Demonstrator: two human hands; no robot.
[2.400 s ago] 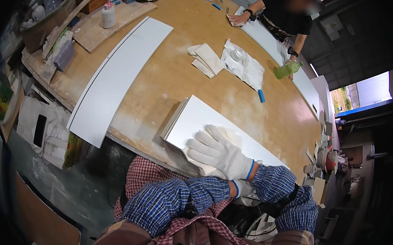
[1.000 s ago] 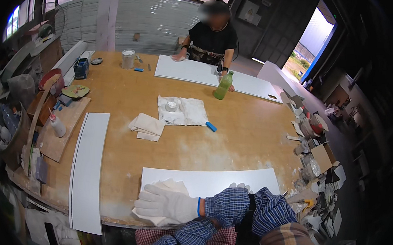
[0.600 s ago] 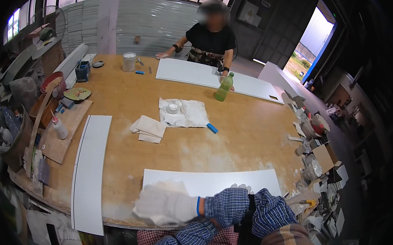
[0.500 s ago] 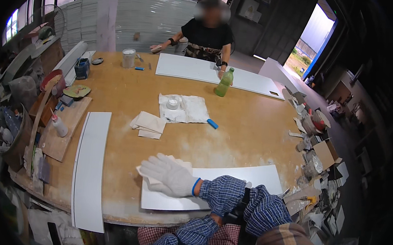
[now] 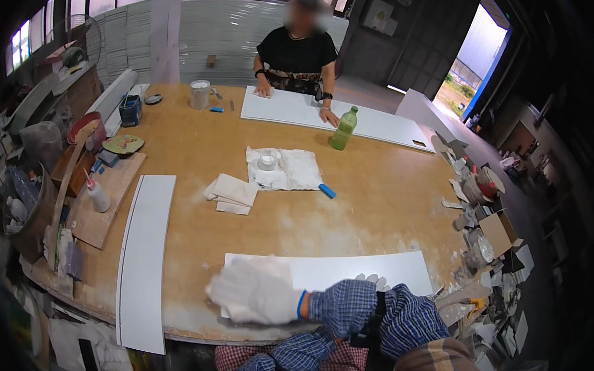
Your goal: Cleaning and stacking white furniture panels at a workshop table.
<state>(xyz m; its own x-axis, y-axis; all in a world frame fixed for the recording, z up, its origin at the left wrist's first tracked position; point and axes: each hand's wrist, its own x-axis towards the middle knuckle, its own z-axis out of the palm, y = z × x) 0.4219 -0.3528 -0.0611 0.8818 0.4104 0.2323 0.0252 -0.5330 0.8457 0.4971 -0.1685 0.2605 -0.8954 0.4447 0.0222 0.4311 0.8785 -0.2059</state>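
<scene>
A white panel (image 5: pixel 401 267) lies along the table's near edge. My right hand (image 5: pixel 255 294), in a white knit glove with a blue cuff, reaches across to its left end and is smeared by motion. Under that palm is a folded cream sheet (image 5: pixel 276 267), mostly covered and pressed on the panel; whether it is cloth or paper I cannot tell. My arms cross. Beyond the right forearm, only the gloved fingertips of my left hand (image 5: pixel 374 280) show, stretched out on the panel; the rest is hidden.
Another white panel (image 5: pixel 144 257) overhangs the near edge at left. Folded sheets (image 5: pixel 231 193), a stained cloth (image 5: pixel 298 170), a blue object (image 5: pixel 327 191) and a green bottle (image 5: pixel 343 129) are farther off. Opposite, a person (image 5: pixel 296 54) touches a long panel (image 5: pixel 377 127). Scraps (image 5: pixel 493 240) crowd the right.
My right hand has slid toward the near edge on the panel, and my left fingertips have come into sight. The person opposite has brought one hand onto the far panel. The view has shifted slightly.
</scene>
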